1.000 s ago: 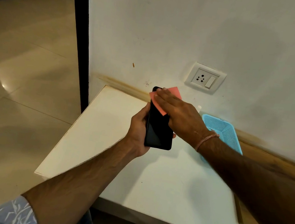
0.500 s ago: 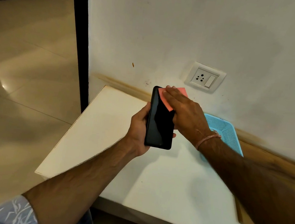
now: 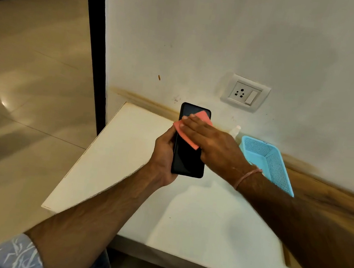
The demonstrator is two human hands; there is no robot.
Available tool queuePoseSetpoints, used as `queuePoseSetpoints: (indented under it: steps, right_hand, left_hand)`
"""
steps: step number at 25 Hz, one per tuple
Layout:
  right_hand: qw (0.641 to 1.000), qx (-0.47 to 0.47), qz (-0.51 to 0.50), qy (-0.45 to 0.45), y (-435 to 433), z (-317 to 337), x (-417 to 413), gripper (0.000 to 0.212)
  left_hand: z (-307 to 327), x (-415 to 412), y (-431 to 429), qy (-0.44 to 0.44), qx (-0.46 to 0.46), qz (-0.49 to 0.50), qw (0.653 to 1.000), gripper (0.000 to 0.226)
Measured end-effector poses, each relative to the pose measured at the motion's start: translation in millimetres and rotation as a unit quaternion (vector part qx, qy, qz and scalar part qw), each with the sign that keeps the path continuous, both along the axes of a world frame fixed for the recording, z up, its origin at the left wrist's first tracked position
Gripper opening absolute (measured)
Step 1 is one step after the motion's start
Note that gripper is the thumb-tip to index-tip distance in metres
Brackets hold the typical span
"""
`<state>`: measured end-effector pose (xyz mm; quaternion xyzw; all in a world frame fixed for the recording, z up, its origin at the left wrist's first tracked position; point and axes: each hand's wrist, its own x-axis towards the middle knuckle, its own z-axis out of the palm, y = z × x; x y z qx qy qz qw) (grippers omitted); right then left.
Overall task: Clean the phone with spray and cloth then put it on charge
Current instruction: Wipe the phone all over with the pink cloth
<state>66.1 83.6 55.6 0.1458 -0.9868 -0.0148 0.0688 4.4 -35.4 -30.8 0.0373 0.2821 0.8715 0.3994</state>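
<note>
Left hand: from my remote seat I follow a bare forearm out of the pale blue patterned fabric sleeve (image 3: 12,254) to the left hand (image 3: 163,154), which is wrapped round the black slab-shaped phone (image 3: 187,160), with the thumb along its left edge.
Right hand: the right hand (image 3: 212,147) lies flat with its fingers straight and close together, pressing the salmon-pink square cloth (image 3: 202,117) onto the screen. A thin pinkish thread band (image 3: 247,176) circles the wrist.
Phone: it is held in the air over the far part of the table with its long side running away from me and its dark screen facing my camera. The lower half of the screen is bare.
Cloth: it sits on the upper part of the screen under the fingers, with one corner past the phone's left edge and another showing beyond the fingers.
Table: the white flat-topped table (image 3: 123,160) runs below both arms, its far edge against the wall.
Bottle: I see only the top of a small translucent white bottle (image 3: 236,131), which stands behind the right hand, just beside the basket.
Basket: the light blue perforated plastic basket (image 3: 266,158) sits on the table by the wall, to the right of the right hand.
Socket: the white rectangular wall socket with switch (image 3: 244,93) is mounted on the wall above the bottle.
Wall: the off-white painted wall (image 3: 205,37) has small brown marks.
Doorway: the dark upright door frame (image 3: 93,45) borders the beige glossy tiled floor (image 3: 34,71) on the left.
</note>
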Motion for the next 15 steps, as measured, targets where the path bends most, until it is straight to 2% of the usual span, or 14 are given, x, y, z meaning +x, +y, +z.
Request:
queuePoseSetpoints:
  steps: [3, 4, 9, 10, 13, 15]
  right_hand:
    - [0.985, -0.069, -0.155, 0.039, 12.8, 5.5, -5.2, 0.064]
    - [0.982, -0.072, -0.17, 0.05, 10.0, 4.0, -4.9, 0.062]
    - [0.999, 0.007, 0.027, 0.022, -5.1, -9.7, 9.1, 0.065]
    - [0.999, 0.001, 0.012, 0.036, 1.0, -5.7, 7.2, 0.067]
    - [0.985, -0.059, -0.15, 0.055, 12.4, 5.1, -1.6, 0.068]
    - [0.987, -0.052, -0.145, 0.054, 3.0, 0.5, -0.3, 0.066]
  left_hand:
    - [-1.7, 1.9, 3.8, 0.033, -0.001, -0.017, 0.999, 0.055]
    - [-2.3, 2.8, 3.9, 0.033, -0.001, -0.016, 0.999, 0.055]
    - [-2.4, 0.4, -0.7, 0.005, 0.017, -0.001, 1.0, 0.048]
    - [-1.2, 0.9, 0.3, 0.009, 0.02, -0.007, 1.0, 0.048]
    - [0.4, 2.4, 4.6, 0.034, 0.005, -0.021, 0.999, 0.052]
    - [-1.0, 1.4, 3.8, 0.021, -0.002, -0.019, 1.0, 0.051]
